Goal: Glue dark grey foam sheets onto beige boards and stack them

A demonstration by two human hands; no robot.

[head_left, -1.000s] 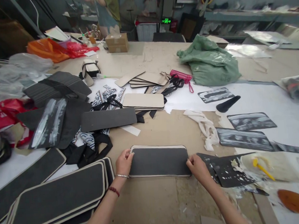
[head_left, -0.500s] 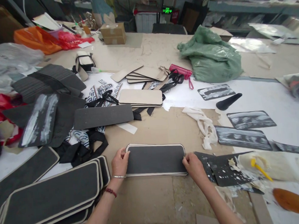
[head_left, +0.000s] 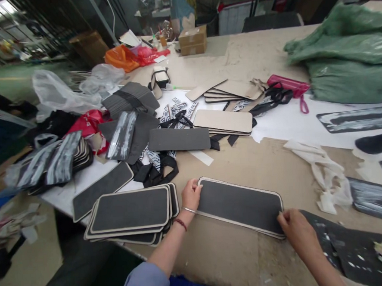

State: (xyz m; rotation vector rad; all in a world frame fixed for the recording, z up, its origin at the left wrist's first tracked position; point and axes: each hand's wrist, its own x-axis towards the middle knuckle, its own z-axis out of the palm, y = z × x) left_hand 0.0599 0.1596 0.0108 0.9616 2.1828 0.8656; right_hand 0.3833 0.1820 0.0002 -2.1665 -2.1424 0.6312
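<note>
A dark grey rounded panel with a pale border [head_left: 240,205] lies on the brown table covering, on top of at least one more pale-edged panel. My left hand [head_left: 191,195] pinches its left end between thumb and fingers. At the right end, my right hand [head_left: 294,224] has its fingers closed on the panel's edge. To the left of my left hand sits a pile of similar dark panels with pale borders [head_left: 130,210]. A plain grey panel [head_left: 179,139] and a few beige panels [head_left: 222,122] rest beyond my hands.
A green sack [head_left: 347,60] and a pink pouch [head_left: 287,86] stand farther back. White-smeared strips [head_left: 359,119] and a crumpled pale cloth [head_left: 325,173] lie to the right. Patterned straps, plastic bags [head_left: 61,92] and a cardboard box [head_left: 193,40] are around the left and back.
The view has swung to the left, bringing more of the table's left side into sight. Both hands remain at the ends of the panel, which now appears tilted down to the right.
</note>
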